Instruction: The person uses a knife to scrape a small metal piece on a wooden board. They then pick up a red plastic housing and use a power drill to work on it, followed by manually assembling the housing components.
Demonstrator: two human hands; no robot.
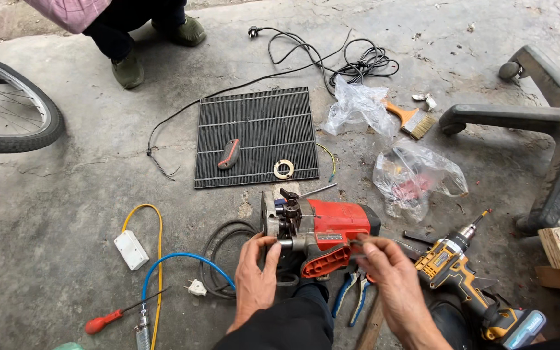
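Head view, one entry per item.

Red power tool [322,236]: lies on the concrete floor [66,194], near centre, just ahead of the person's knees, metal end pointing left.

Left hand [256,275]: its grip is wrapped around the tool's grey metal end from the near side, fingers curled onto it.

Right hand [393,282]: fingertips pinched together on a small dark part at the tool's near right edge; what the part is cannot be told.

Pliers [356,291]: blue handles, on the floor between the two hands, under the tool.

Cordless drill [468,282]: yellow and black, just right of the right hand.

Black grille [257,123]: flat on the floor, far of the tool, carrying a small red-and-grey tool and a pale ring [284,169].

Paintbrush [411,120]: far right, beside clear plastic bags [416,172].

Red screwdriver [115,316]: near left, by a blue hose [176,259] and a white socket block [131,249].

Bicycle wheel [14,110]: far left edge.

Another person's shoes [157,48]: far edge.
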